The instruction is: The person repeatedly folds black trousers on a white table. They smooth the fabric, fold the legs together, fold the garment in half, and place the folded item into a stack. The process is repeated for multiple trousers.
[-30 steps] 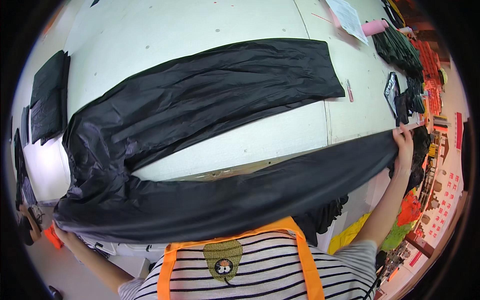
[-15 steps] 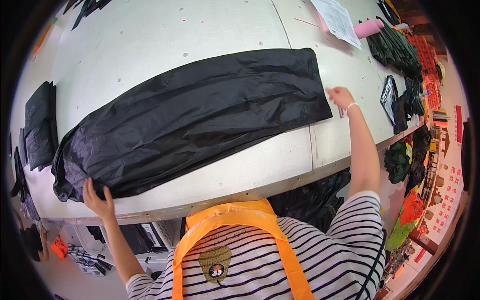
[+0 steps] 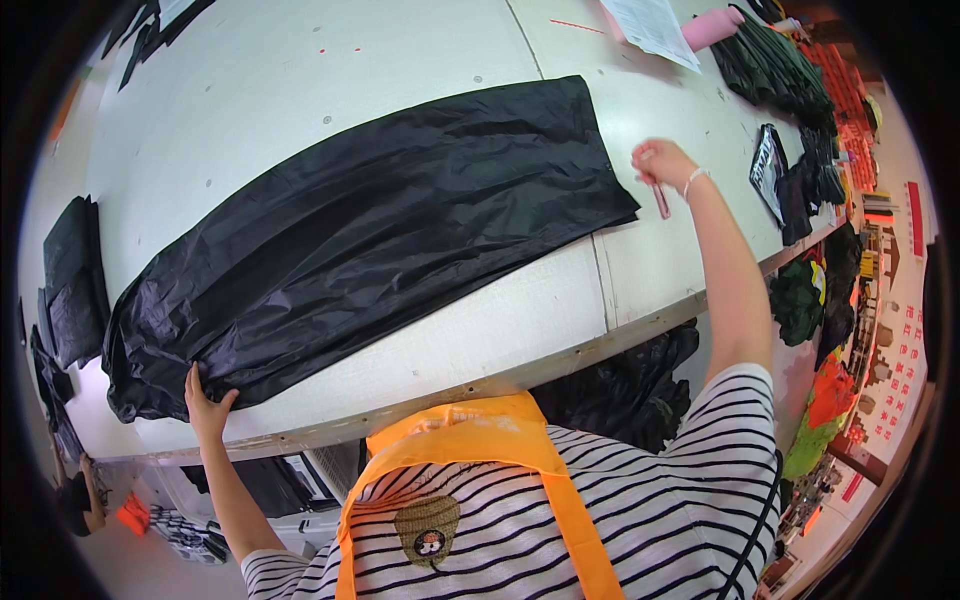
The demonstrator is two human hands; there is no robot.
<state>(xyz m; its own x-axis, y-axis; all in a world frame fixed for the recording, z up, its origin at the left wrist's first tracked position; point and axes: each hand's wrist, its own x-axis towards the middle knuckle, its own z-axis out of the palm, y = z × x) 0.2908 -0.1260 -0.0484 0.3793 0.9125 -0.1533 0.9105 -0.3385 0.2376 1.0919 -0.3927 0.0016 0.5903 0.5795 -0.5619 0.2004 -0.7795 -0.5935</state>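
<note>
A long piece of black, shiny fabric, perhaps a trouser leg, lies stretched across the white table, wrinkled along its length. My left hand rests at its near edge towards the bunched left end, thumb and fingers apart, touching the cloth. Just beyond the straight right end is my right hand, raised off the fabric with its fingers closed. A slim pinkish tool, perhaps thread snips, hangs down from that hand; its exact kind is too small to tell.
A folded black stack sits at the left. To the far right are paper sheets, a pink bottle, a dark green cloth pile and a printed packet. Black cloth lies under the table's front edge.
My right hand has drawn slightly farther from the fabric's right end, which now hangs less straight. My left hand has shifted a little right along the near edge. The whole view has shifted slightly.
</note>
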